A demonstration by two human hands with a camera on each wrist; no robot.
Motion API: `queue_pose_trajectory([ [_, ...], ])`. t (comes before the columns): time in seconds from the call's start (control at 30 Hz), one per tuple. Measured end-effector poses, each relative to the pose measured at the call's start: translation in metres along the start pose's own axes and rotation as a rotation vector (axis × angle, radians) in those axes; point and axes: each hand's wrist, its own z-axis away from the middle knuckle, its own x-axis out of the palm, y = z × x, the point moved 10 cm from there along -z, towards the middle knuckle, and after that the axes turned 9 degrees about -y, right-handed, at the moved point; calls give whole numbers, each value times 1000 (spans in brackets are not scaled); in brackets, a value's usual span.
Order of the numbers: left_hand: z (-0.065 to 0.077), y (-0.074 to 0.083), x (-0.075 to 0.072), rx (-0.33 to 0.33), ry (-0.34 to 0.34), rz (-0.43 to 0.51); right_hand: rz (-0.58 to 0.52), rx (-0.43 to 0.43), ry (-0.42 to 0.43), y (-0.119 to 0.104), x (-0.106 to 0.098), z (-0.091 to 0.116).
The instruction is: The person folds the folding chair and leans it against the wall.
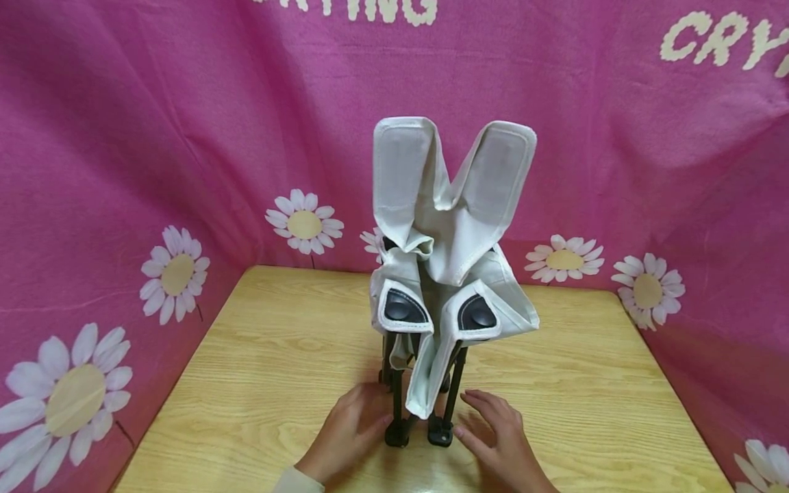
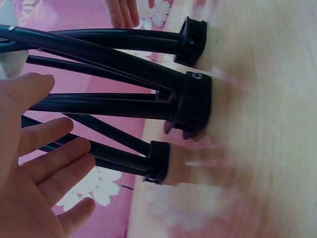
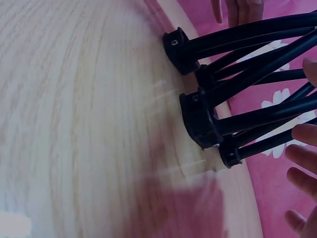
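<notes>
A folding chair with a whitish fabric seat [image 1: 403, 171] and thin black legs [image 2: 124, 106] stands partly folded on the table. Two fabric flaps stick up at its top, and black corner patches [image 1: 478, 313] show on the front. My left hand [image 1: 348, 428] is beside the legs on the left, its fingers spread and loosely bent around nothing. On the other side, my right hand [image 1: 501, 438] lies close to a front foot [image 1: 440, 433], its fingers apart. In the wrist views both hands are near the legs; whether either touches them is hard to tell.
The wood-grain table [image 1: 277, 342] bears the chair near its middle. Pink cloth [image 1: 296, 123] with white daisies and lettering hangs behind it and along both sides.
</notes>
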Motion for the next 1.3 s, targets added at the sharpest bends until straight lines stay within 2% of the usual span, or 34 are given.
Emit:
queue_pose_trajectory([
  [0.17,2,-4,4,-3,-3,-11,29,30,-21,5,7,2],
  [0.43,3,-11,12,-15,-36,3,54,146,-77,14,16,6],
  [0.67,2,-18,19,-52,-77,18,76,128,-79,16,22,8],
  [1.03,9,-21,29,-38,-93,-18,66,219,-156,26,36,13],
  [1.3,10,-28,39,-97,-153,4,91,208,-148,25,36,15],
])
